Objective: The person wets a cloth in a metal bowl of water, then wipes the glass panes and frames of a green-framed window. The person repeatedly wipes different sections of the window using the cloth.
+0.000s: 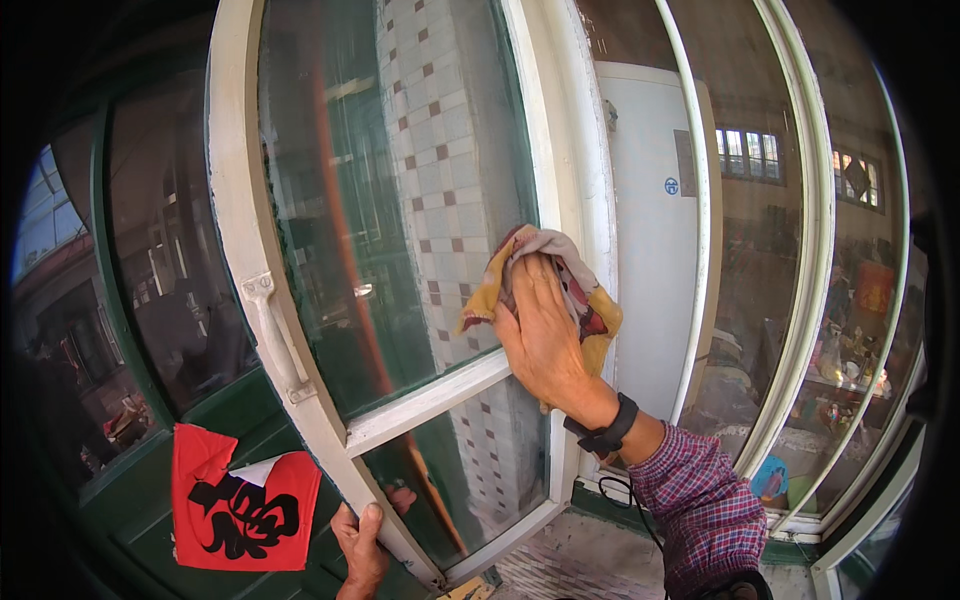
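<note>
An open casement window sash (238, 187) with a chipped white wooden frame stands before me. My right hand (541, 330) presses a yellow, grey and red cloth (600, 330) against the right stile, just above the crossbar (427, 401). Part of the cloth overlaps the upper glass pane (352, 247). Low on the left stile, my left hand (361, 546) grips the frame edge, its thumb on the front face. Above that hand, a metal pull handle (279, 337) is screwed to the same stile. The lower pane (450, 480) reflects or shows a tiled column.
A red paper (247, 510) with black brushwork hangs on the green door panel (142, 502) at left. To the right, white vertical bars (701, 225) cross fixed glass, with a white cabinet or door (645, 225) behind. A dark cord (637, 502) hangs below my right wrist.
</note>
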Demonstrator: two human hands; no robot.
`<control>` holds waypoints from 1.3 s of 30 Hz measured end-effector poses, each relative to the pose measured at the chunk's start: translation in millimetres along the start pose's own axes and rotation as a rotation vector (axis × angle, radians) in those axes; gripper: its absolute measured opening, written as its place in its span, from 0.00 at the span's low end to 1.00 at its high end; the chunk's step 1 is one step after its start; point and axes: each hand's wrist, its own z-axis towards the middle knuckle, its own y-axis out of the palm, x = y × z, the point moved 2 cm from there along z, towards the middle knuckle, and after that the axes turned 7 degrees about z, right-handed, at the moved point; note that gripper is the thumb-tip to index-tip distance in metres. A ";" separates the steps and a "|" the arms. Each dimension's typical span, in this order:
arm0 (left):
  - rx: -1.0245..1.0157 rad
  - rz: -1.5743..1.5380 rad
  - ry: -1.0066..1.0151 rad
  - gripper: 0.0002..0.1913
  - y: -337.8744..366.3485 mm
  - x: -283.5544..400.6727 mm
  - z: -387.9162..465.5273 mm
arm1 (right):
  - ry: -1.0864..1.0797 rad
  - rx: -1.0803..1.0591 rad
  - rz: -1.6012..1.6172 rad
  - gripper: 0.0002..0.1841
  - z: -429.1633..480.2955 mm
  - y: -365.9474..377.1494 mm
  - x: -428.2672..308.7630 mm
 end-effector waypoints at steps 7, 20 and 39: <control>-0.005 -0.068 0.011 0.25 -2.4 -9.7 5.0 | 0.093 -0.021 0.092 0.24 -48.5 30.7 -26.2; -0.053 -0.059 0.003 0.26 -5.4 -8.5 13.6 | 0.080 0.080 0.105 0.11 -44.8 23.2 -73.5; -0.028 -0.058 -0.039 0.26 -20.7 -33.0 47.0 | -0.455 -0.119 0.309 0.13 90.9 76.5 -93.6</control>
